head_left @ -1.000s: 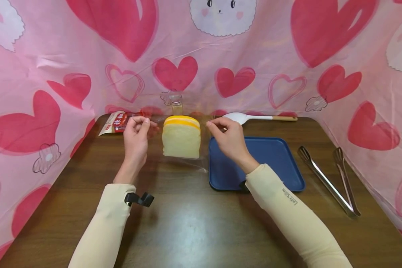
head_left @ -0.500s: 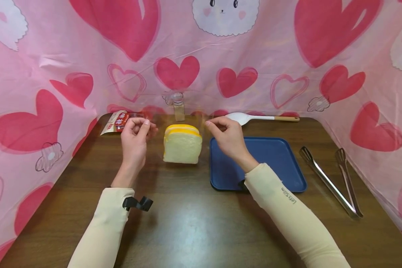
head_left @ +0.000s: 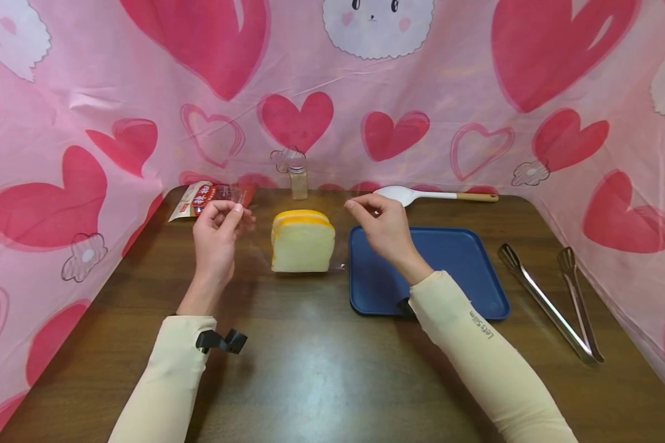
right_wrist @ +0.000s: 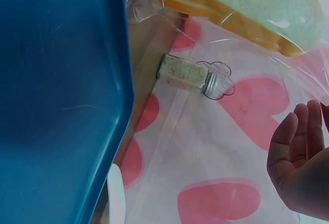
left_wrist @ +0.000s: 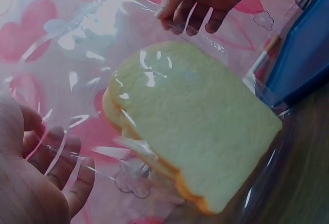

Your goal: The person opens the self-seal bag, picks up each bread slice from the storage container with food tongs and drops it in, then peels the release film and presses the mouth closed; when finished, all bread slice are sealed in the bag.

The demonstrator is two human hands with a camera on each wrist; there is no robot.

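Note:
A clear plastic bag (left_wrist: 87, 44) with bread slices (head_left: 302, 246) inside stands between the two hands in the head view. The bread is pale with an orange crust, stacked face to face, its broad side toward me. My left hand (head_left: 216, 237) pinches the bag's film on the left, thumb against fingers. On the other side, my right hand (head_left: 386, 231) pinches the film near the blue tray's far left corner. Both hands sit apart from the bread. The left wrist view shows the film stretched and shiny between them. Whether the bag's bottom touches the table cannot be told.
A blue tray (head_left: 449, 271) lies under the right forearm. Metal tongs (head_left: 548, 301) lie spread at the right. A white spoon-like utensil (head_left: 438, 195) with a wooden handle end lies behind the tray. A spice jar (head_left: 299, 183) and a red packet (head_left: 216, 195) stand at the back.
The bagged bread has come down and a little nearer. My left hand has shifted slightly left, widening the space between the hands. Both keep their pinch on the film.

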